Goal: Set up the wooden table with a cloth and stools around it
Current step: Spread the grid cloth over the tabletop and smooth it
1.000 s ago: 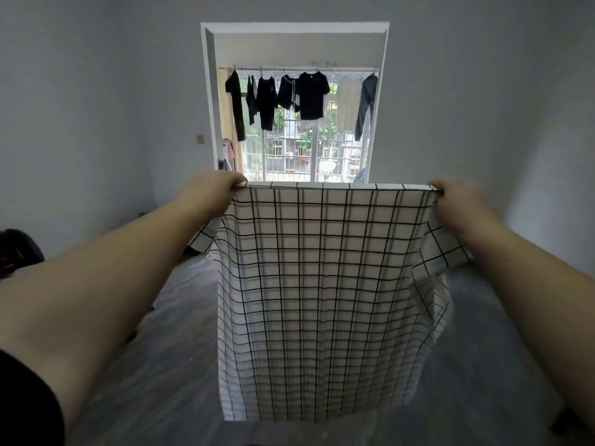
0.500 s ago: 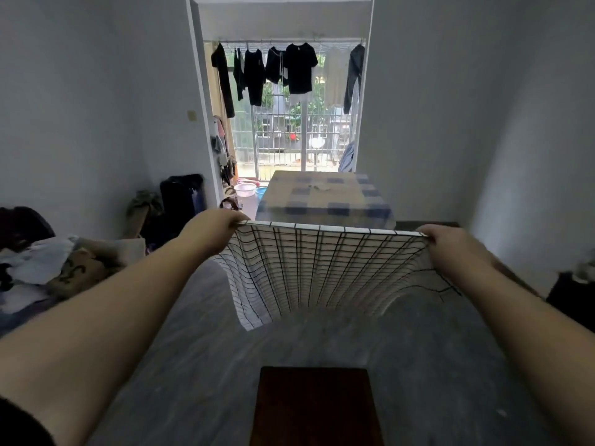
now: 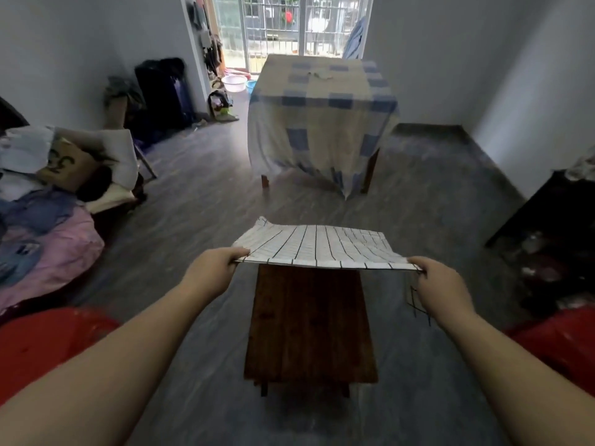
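Both hands hold the checked cloth by its near corners: the left hand pinches the left corner, the right hand grips the right one. The cloth is stretched nearly flat in the air above the far end of the small wooden desk. Red stools sit at either side.

The checked cloth, which one second ago hung down like a curtain from both hands, now lies almost flat in the air, its far edge thrown out toward 12 o'clock. The left hand and right hand have come down lower. The wooden bench, hidden before, now shows under the cloth, its far end covered from view.
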A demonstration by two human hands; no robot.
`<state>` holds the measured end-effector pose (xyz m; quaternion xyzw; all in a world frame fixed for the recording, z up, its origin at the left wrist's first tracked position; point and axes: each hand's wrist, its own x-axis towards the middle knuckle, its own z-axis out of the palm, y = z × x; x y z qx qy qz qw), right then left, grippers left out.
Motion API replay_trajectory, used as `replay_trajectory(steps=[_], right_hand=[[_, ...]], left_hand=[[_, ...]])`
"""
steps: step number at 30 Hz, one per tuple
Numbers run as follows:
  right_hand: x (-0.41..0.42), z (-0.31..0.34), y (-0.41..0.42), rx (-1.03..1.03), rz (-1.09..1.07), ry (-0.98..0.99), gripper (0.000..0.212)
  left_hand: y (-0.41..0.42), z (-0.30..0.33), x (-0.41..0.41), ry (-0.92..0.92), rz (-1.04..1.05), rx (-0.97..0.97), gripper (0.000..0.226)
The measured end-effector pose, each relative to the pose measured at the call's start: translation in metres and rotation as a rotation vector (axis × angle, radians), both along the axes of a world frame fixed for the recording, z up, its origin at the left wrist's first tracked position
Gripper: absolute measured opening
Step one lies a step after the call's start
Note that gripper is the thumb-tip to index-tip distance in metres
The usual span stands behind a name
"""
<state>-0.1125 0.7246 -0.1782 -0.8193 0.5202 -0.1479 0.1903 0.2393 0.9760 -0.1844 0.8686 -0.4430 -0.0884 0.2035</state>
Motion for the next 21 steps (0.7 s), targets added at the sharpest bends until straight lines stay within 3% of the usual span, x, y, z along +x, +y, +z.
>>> replay_trajectory(steps=[6,12,21], right_hand=[[-0.019,-0.134,0.030,0.158,0.079,0.030,0.047],[-0.044,-0.278,0.066,0.305,0.027,-0.013,0.055],[-0.086,-0.425,0.095,0.403,0.117,0.179,0.068]], left_hand=[[0.038,-0.120,-0.025,0.078,0.059,0.080,0.043],[0.064,-0.268,-0.069,0.137,0.105,0.138,0.047],[0.106,-0.436,-0.119,0.206,0.081,0.232,0.053]])
